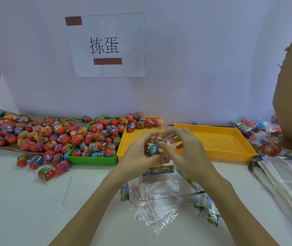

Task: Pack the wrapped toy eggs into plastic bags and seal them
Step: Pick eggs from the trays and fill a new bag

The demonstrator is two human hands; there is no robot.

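While both hands meet above the nearer yellow tray (124, 148), the left hand (138, 150) curls round a clear plastic bag (166, 144) holding a blue-topped wrapped egg (152, 150), and the right hand (182, 146) pinches the bag's upper edge. Each egg shows a red or blue shell under a printed band. Three trays sit on the white bench (35, 201): one green tray (92, 159), heaped with eggs, and two yellow. Empty bags (159, 201) lie nearest the person.

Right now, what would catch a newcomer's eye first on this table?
The heap of wrapped toy eggs on the left, spilling into a green tray. At centre, the left hand and right hand hold a clear bag with a blue egg over a yellow tray.
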